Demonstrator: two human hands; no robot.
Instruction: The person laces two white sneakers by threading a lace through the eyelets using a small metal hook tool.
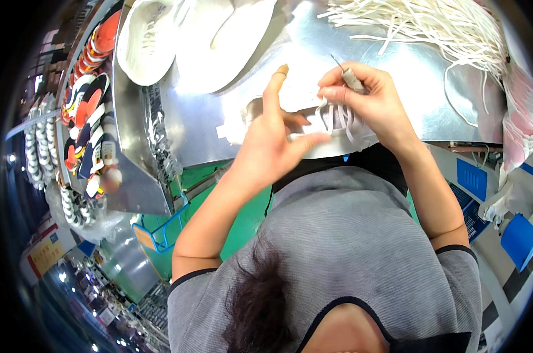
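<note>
A white shoe [335,143] lies sideways at the near edge of the metal table, with white laces [339,116] strung across its front. My left hand [266,138] is at the shoe's opening, its fingers spread. A yellowish cover sits on its raised index fingertip, and the thumb lies along the shoe's near side, slightly blurred. In my right hand [375,97] is an awl [353,80] with a pale wrapped handle; its thin metal tip points up and to the left. The thumb and index finger of that hand pinch together just above the laces, with a lace strand below them.
White shoes [149,44] stand at the table's far left. A heap of loose white laces [431,26] covers the far right. Beyond the left edge, a rack holds several coloured shoe parts [93,123]. Pinkish-white stacked pieces [522,117] hang at the right edge.
</note>
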